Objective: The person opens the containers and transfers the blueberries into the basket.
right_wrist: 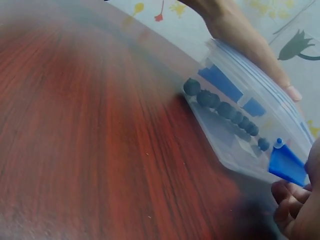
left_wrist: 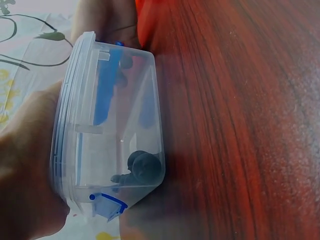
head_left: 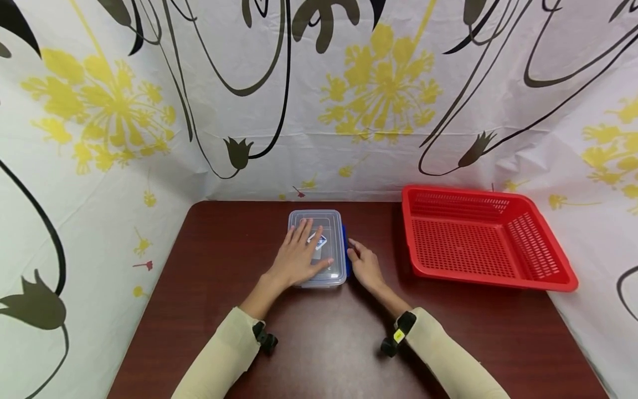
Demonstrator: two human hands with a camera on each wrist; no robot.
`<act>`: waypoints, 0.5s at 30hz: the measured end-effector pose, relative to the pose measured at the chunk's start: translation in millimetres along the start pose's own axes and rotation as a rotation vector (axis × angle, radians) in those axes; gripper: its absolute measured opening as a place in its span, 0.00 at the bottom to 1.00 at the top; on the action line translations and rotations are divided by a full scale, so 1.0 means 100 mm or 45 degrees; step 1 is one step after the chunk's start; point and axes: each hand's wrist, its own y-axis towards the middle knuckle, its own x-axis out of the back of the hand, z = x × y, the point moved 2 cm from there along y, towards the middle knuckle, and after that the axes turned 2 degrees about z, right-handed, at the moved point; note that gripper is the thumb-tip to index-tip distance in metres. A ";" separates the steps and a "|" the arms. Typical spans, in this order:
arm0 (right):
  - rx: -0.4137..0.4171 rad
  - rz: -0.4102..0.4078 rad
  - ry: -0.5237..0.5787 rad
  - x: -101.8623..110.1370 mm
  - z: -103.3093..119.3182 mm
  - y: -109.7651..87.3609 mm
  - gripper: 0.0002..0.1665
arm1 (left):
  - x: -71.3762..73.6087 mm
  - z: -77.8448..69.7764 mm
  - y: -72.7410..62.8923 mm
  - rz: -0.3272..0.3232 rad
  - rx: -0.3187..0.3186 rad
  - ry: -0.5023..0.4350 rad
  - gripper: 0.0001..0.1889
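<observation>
A clear plastic food container (head_left: 317, 277) with a translucent lid stands on the dark red-brown table (head_left: 319, 343). My left hand (head_left: 296, 257) lies spread flat across the lid, fingers pointing away from me. Beside the container's right side is my right hand (head_left: 366, 267). In the right wrist view, the thumb and curled fingers of my right hand (right_wrist: 295, 205) pinch a blue locking clip (right_wrist: 287, 165), which flares out from the wall. Several dark round things (right_wrist: 225, 110) show through the clear side, low in the container. Another blue-edged clip (left_wrist: 110, 205) stands out in the left wrist view.
A red perforated plastic basket (head_left: 498, 280) stands at the right back of the table, to the right of the container. White sheeting (head_left: 279, 183) with yellow and dark plant prints hangs behind the table and along both sides.
</observation>
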 end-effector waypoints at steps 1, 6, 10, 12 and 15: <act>0.009 -0.014 -0.022 0.01 0.00 0.01 0.26 | 0.01 0.00 0.00 -0.001 -0.001 -0.009 0.50; 0.110 -0.056 -0.026 0.08 0.03 0.03 0.27 | 0.03 0.04 -0.02 -0.048 -0.034 -0.108 0.48; 0.217 -0.011 -0.044 0.13 0.07 0.02 0.32 | 0.06 0.13 -0.08 -0.122 -0.057 -0.195 0.48; 0.260 0.051 -0.097 0.15 0.06 0.01 0.38 | 0.06 0.18 -0.11 -0.145 -0.056 -0.240 0.49; 0.293 0.156 -0.176 0.19 0.05 -0.03 0.48 | 0.09 0.26 -0.18 -0.163 -0.044 -0.317 0.52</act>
